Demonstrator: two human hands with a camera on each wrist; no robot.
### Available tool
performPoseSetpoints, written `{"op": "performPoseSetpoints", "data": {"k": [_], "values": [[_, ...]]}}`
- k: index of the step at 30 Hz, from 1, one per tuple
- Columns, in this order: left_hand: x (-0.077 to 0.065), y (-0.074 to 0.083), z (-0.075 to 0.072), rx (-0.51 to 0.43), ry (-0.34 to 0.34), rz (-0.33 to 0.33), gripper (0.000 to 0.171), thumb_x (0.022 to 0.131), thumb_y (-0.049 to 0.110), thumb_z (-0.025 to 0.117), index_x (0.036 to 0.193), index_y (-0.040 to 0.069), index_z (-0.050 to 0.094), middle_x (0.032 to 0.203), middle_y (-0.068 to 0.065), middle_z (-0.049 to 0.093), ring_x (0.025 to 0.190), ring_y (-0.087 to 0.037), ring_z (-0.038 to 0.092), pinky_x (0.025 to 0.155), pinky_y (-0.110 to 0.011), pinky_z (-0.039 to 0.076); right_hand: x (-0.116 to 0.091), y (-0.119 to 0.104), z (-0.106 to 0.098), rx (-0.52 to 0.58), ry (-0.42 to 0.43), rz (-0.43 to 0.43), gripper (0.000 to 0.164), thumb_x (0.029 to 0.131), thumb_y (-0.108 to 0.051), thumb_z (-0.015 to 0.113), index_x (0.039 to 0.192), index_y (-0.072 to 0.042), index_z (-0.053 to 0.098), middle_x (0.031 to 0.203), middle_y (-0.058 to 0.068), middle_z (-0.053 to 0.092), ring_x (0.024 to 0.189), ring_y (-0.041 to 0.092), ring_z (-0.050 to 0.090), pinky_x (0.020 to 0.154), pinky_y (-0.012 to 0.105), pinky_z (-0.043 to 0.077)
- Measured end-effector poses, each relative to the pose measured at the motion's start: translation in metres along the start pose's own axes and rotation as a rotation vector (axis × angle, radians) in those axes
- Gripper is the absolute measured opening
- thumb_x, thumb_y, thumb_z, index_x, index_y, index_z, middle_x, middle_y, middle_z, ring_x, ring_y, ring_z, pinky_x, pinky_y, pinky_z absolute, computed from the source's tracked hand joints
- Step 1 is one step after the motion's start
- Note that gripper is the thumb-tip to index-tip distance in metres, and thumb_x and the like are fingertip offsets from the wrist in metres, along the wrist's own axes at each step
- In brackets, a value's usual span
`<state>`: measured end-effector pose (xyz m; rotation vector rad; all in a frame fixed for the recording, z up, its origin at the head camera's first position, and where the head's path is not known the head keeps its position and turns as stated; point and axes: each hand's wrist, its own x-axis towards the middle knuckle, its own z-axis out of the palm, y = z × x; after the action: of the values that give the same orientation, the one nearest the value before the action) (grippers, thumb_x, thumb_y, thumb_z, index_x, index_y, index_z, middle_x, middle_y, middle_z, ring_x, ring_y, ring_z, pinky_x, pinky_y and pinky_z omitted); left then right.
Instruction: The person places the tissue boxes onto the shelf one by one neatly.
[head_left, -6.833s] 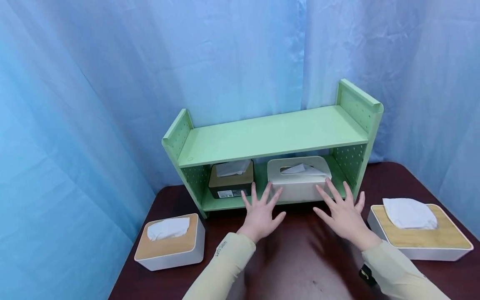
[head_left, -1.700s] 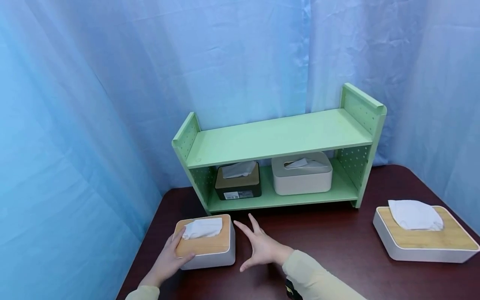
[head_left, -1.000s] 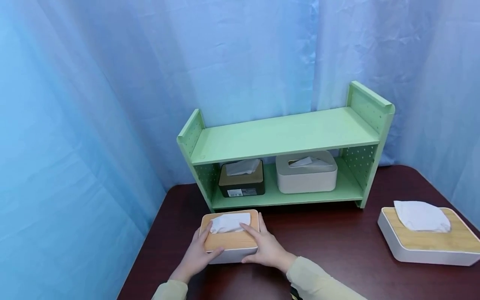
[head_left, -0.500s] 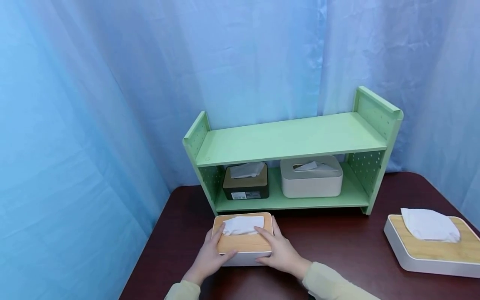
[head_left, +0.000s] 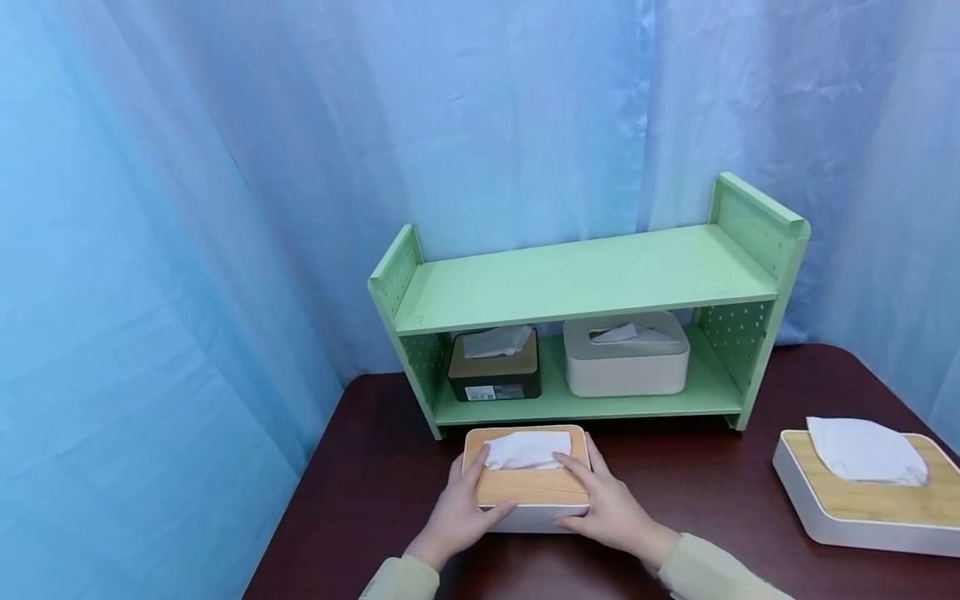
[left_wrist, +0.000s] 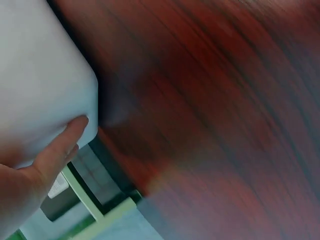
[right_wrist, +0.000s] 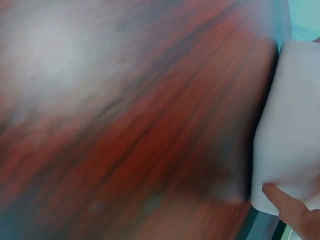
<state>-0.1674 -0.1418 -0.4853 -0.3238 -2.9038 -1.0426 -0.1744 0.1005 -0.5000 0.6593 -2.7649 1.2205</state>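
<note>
Both hands hold a white tissue box [head_left: 536,518] with a light wooden lid and a white tissue lying across its top. My left hand [head_left: 459,515] grips its left side, thumb along the front edge and fingers reaching over the lid. On the opposite side my right hand [head_left: 617,510] grips it in the same way. The left wrist view shows fingers of the left hand [left_wrist: 42,167] against the white wall of the box [left_wrist: 42,75]. In the right wrist view, a finger of the right hand [right_wrist: 295,212] presses the wall of the box [right_wrist: 287,120], low over the tabletop.
Just behind stands a green two-tier shelf [head_left: 592,279]. Its lower tier bears a dark tissue box [head_left: 495,379] and a pale grey one [head_left: 630,371]. A larger wood-lidded tissue box [head_left: 862,525] sits at the right of the dark red table [head_left: 360,467]. Blue curtains hang behind.
Earlier both hands were spread before the shelf. They have since taken hold of the left wood-lidded tissue box, and it has moved right, in front of the shelf.
</note>
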Motion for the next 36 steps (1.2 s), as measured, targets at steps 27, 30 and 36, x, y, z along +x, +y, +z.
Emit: {"op": "performPoseSetpoints", "data": {"k": [27, 30, 36], "values": [[0.007, 0.008, 0.008, -0.158, -0.136, 0.005, 0.080, 0.076, 0.048, 0.075, 0.144, 0.024, 0.041, 0.152, -0.026, 0.023, 0.135, -0.039, 0.035, 0.102, -0.053, 0.039, -0.018, 0.028, -0.027, -0.008, 0.073, 0.005, 0.089, 0.059, -0.036, 0.089, 0.137, -0.022, 0.049, 0.153, 0.028, 0.017, 0.114, 0.040, 0.054, 0.076, 0.036, 0.052], [0.008, 0.005, 0.006, -0.181, -0.145, -0.003, 0.080, 0.075, 0.047, 0.076, 0.144, 0.025, 0.043, 0.152, -0.024, 0.025, 0.137, -0.036, 0.034, 0.103, -0.051, 0.038, -0.019, 0.029, -0.025, 0.023, 0.084, 0.000, 0.089, 0.059, -0.032, 0.090, 0.137, -0.021, 0.050, 0.153, 0.029, 0.016, 0.118, 0.042, 0.051, 0.078, 0.034, 0.051], [0.009, 0.003, 0.007, -0.218, -0.140, -0.008, 0.079, 0.074, 0.041, 0.080, 0.142, 0.021, 0.046, 0.150, -0.026, 0.029, 0.137, -0.039, 0.033, 0.104, -0.054, 0.036, -0.018, 0.031, -0.022, 0.033, 0.135, -0.032, 0.089, 0.056, -0.030, 0.091, 0.134, -0.016, 0.053, 0.150, 0.034, 0.020, 0.121, 0.045, 0.047, 0.084, 0.040, 0.050]]}}
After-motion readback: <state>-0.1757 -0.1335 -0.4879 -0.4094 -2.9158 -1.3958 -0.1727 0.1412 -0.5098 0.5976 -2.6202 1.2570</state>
